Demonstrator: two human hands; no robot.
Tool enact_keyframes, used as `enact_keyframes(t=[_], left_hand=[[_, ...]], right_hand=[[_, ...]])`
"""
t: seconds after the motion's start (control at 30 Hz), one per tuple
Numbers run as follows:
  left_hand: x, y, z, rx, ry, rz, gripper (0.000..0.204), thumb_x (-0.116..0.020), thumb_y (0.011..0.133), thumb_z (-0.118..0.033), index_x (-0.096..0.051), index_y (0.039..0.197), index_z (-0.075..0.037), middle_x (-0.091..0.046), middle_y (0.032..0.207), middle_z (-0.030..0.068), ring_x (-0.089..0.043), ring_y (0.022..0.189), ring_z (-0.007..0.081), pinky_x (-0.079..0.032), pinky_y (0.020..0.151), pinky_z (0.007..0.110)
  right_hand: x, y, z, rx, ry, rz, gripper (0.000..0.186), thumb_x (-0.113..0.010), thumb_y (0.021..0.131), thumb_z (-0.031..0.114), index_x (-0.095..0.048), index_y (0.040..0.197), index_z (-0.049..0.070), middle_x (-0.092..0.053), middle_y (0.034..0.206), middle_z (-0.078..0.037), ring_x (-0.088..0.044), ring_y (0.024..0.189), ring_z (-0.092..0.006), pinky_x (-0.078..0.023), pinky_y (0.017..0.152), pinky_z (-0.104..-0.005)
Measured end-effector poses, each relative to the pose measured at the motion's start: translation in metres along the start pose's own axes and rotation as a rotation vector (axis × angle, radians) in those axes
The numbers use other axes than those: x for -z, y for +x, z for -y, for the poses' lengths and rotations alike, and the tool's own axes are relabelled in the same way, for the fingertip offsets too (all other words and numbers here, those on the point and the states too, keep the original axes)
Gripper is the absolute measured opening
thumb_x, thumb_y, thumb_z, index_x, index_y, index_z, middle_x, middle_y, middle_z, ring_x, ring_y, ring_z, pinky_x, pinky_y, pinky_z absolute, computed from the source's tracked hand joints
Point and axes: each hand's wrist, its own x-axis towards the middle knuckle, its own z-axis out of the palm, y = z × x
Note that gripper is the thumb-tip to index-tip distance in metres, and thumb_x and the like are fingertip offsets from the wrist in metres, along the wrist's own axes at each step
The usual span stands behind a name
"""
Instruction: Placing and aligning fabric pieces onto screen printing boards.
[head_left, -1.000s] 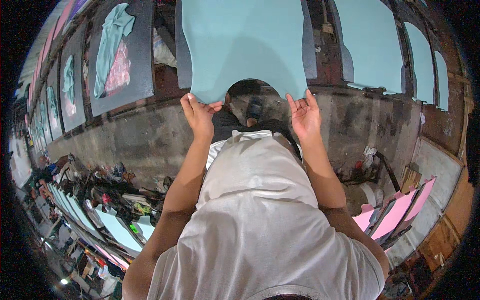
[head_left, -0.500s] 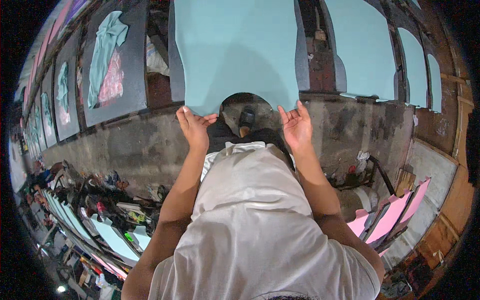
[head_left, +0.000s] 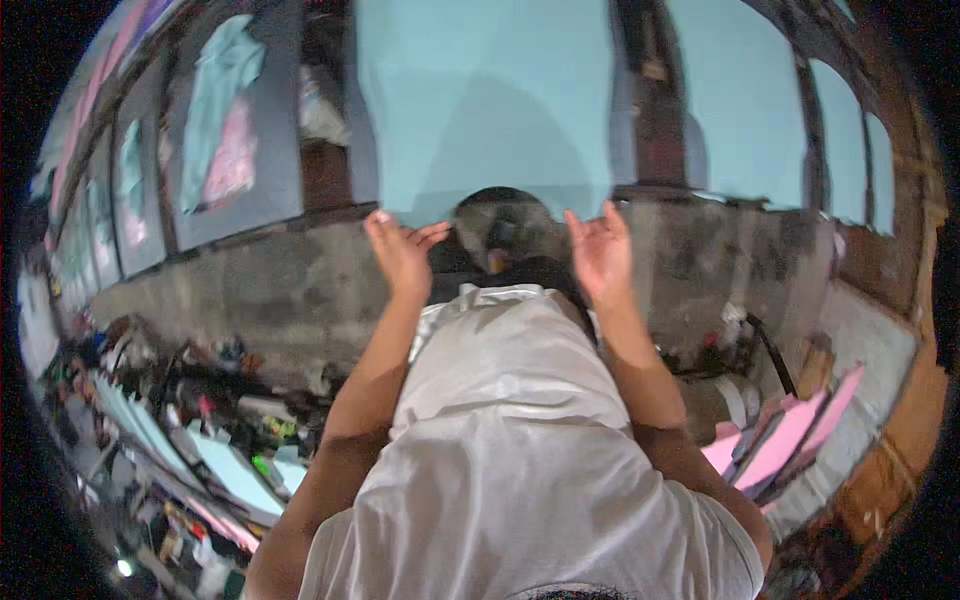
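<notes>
A large pale blue-green fabric panel [head_left: 490, 110] lies spread over a dark grey board in front of me, with a curved cut-out in its near edge. My left hand [head_left: 402, 258] is at the panel's near left corner, thumb and fingers apart. At the near right corner, my right hand [head_left: 603, 260] has its palm turned up and its fingers spread. Neither hand shows cloth gripped in it, though motion blurs the fingertips.
Another blue-green panel [head_left: 745, 110] covers a board to the right. On a grey board [head_left: 275, 150] at left lies crumpled blue-green cloth [head_left: 215, 110]. A concrete floor strip [head_left: 240, 265] runs before me. Behind stand racks with pink panels [head_left: 780, 440] and blue-green panels [head_left: 230, 470].
The view has shifted slightly and blurred. The panel's near edge now lies lower along the board's end, and my right fingers have spread away from its corner.
</notes>
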Motion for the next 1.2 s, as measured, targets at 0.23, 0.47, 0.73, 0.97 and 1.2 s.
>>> enact_keyframes(t=[0.23, 0.47, 0.73, 0.97, 1.2], left_hand=[[-0.009, 0.001, -0.002, 0.051, -0.01, 0.053, 0.034, -0.031, 0.103, -0.043, -0.029, 0.115, -0.011, -0.059, 0.093, 0.0196, -0.068, 0.07, 0.0296, -0.057, 0.06, 0.037], [-0.002, 0.003, 0.002, 0.037, -0.032, 0.06, 0.033, -0.03, 0.103, -0.042, -0.029, 0.114, -0.011, -0.059, 0.092, 0.0196, -0.068, 0.07, 0.0293, -0.058, 0.062, 0.037], [-0.007, 0.001, 0.003, 0.004, -0.029, 0.058, 0.035, -0.029, 0.103, -0.045, -0.029, 0.111, -0.01, -0.061, 0.09, 0.019, -0.068, 0.069, 0.0287, -0.057, 0.06, 0.037], [0.001, -0.006, -0.008, -0.043, 0.072, 0.003, 0.036, -0.03, 0.103, -0.043, -0.029, 0.115, -0.009, -0.06, 0.089, 0.0185, -0.067, 0.064, 0.0271, -0.056, 0.056, 0.035], [-0.003, -0.008, -0.01, -0.068, 0.05, 0.047, 0.034, -0.029, 0.103, -0.042, -0.029, 0.112, -0.009, -0.061, 0.085, 0.0178, -0.067, 0.062, 0.0261, -0.056, 0.055, 0.034]], right_hand=[[0.0, 0.004, 0.007, 0.042, -0.086, -0.024, 0.023, -0.058, 0.093, 0.017, -0.058, 0.109, 0.002, -0.065, 0.107, -0.01, -0.062, 0.104, -0.0241, -0.049, 0.099, -0.0438], [0.001, 0.004, 0.005, 0.031, -0.089, 0.001, 0.023, -0.058, 0.093, 0.017, -0.056, 0.109, 0.001, -0.06, 0.114, -0.01, -0.057, 0.11, -0.022, -0.048, 0.101, -0.04], [0.002, 0.004, 0.006, 0.076, -0.089, -0.001, 0.023, -0.058, 0.093, 0.019, -0.058, 0.11, 0.004, -0.063, 0.112, -0.01, -0.06, 0.106, -0.0231, -0.048, 0.099, -0.0447], [0.002, -0.003, -0.002, 0.001, -0.053, 0.002, 0.024, -0.059, 0.092, 0.02, -0.057, 0.109, 0.003, -0.064, 0.103, -0.009, -0.059, 0.107, -0.0244, -0.047, 0.1, -0.0468], [-0.011, -0.025, 0.004, 0.087, -0.102, -0.011, 0.025, -0.057, 0.093, 0.021, -0.055, 0.108, 0.001, -0.062, 0.103, -0.01, -0.061, 0.101, -0.0237, -0.048, 0.099, -0.0467]])
